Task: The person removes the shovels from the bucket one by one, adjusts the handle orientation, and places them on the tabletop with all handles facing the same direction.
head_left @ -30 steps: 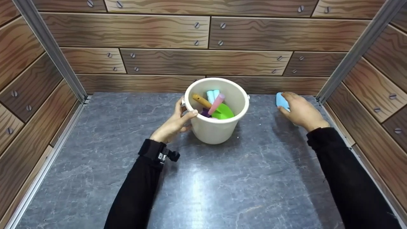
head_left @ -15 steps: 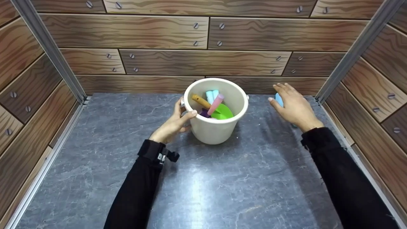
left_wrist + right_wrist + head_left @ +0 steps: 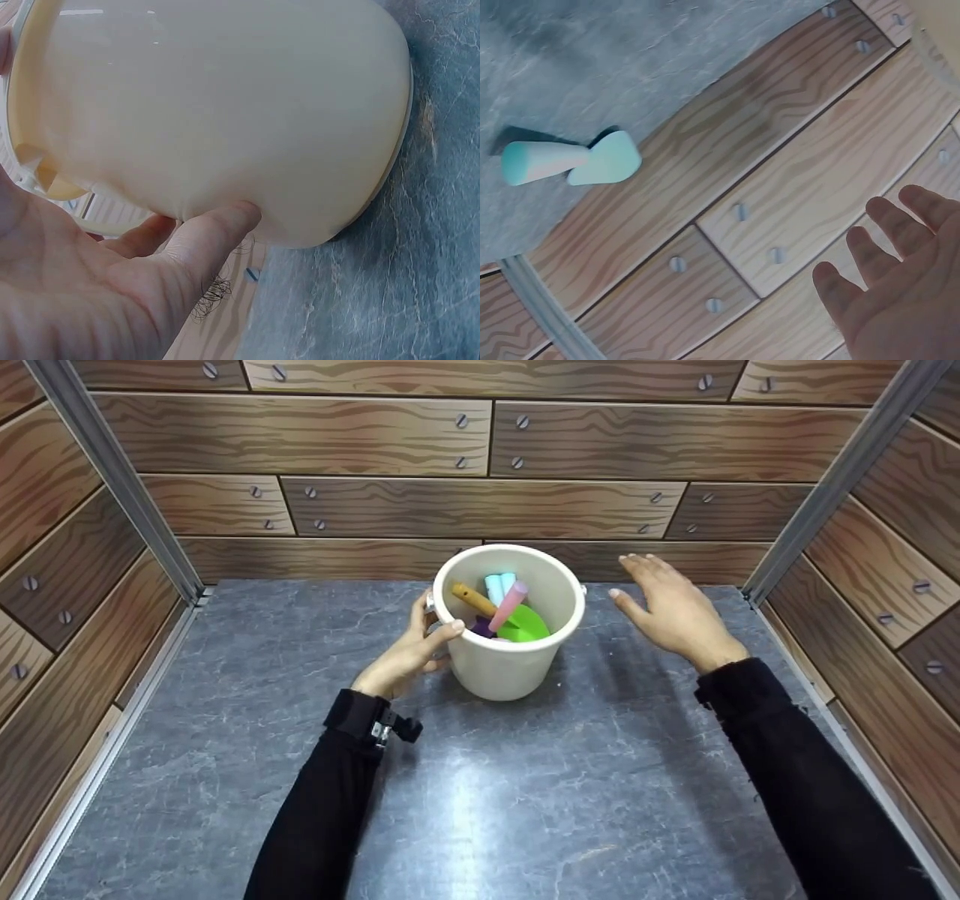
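A cream bucket [image 3: 499, 675] stands on the grey floor by the back boards. My left hand [image 3: 405, 656] grips its left side, thumb over the rim; in the left wrist view other fingers touch the wall. Inside lie an orange handle [image 3: 471, 597], a pink handle [image 3: 508, 607], light-blue pieces [image 3: 500, 587], a green rounded piece [image 3: 534, 626] and something purple [image 3: 482, 625]. Right of the bucket my right hand [image 3: 679, 615] hovers, fingers stretched, holding nothing. The right wrist view shows a light-blue tool [image 3: 607, 159], with a thick handle and flat blade, apart from that hand; the head view hides it.
Wood-print boards [image 3: 390, 506] close off the back and both sides. Grey metal strips [image 3: 112, 480] run up the corners. The marbled floor [image 3: 525, 795] stretches in front of the bucket.
My right hand has come off the light-blue tool, straightened its fingers and moved left toward the bucket. The tool is now out of sight in the head view. My left hand keeps its grip.
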`<state>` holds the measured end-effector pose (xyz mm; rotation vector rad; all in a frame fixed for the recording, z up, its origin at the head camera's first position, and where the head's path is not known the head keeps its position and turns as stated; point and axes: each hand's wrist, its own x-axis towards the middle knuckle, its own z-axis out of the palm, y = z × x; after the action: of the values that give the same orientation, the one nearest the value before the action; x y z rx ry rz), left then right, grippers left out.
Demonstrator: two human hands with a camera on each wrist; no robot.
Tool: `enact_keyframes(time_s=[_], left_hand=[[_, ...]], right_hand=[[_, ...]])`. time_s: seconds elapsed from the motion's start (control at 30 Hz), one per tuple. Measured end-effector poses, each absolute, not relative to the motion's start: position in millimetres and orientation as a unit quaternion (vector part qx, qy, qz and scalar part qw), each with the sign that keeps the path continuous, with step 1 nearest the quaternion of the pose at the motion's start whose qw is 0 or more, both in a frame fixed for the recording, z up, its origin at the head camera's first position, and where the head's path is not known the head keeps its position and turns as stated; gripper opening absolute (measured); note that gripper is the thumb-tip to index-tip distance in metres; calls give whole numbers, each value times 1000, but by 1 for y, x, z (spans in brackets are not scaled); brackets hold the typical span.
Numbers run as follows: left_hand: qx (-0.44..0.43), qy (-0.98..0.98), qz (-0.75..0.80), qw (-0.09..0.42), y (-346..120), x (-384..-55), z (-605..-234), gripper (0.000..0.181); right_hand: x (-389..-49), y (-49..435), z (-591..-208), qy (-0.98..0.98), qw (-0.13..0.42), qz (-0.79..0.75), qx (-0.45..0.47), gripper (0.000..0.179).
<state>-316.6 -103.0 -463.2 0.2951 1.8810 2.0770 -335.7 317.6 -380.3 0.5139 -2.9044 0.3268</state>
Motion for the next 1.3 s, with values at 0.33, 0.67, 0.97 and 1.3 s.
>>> enact_keyframes(time_s=[0.33,0.67,0.97,1.3], left_hand=[[100,657,729,163,-103,-317,-463,115],[105,653,732,163,-103,-317,-464,114],[108,651,734,161,-103,-317,-463,114],[110,651,734,163,-103,-317,-464,111]], right_hand=[[-327,284,-368,-972,91,102,193,77],[-326,250,-358,-964,101,96,228,76],[-327,224,-348,-958,91,100,253,81],[-331,205,-346,-958,67,99,260,79]])
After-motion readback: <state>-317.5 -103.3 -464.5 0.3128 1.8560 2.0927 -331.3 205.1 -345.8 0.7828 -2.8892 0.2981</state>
